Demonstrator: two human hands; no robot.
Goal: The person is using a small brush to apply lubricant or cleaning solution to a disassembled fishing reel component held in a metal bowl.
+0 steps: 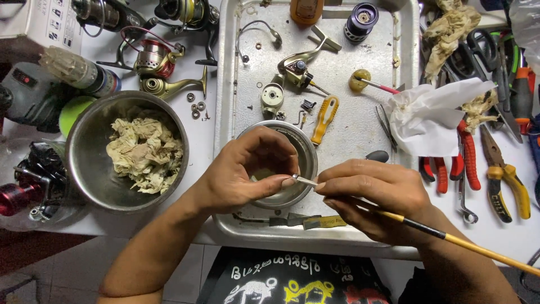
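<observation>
Both our hands are pinching: right hand [368,194] gripping a yellow paintbrush [450,239], left hand [247,171] a tiny part, risking dropping it into the small metal bowl [306,152].

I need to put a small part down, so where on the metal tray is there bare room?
Bare patches on the metal tray: the upper middle, between the curved wire bail and the dark spool, and right of the yellow-handled tool, up to the crumpled tissue. Crowded: around the reel body and the small bowl under both hands.
</observation>
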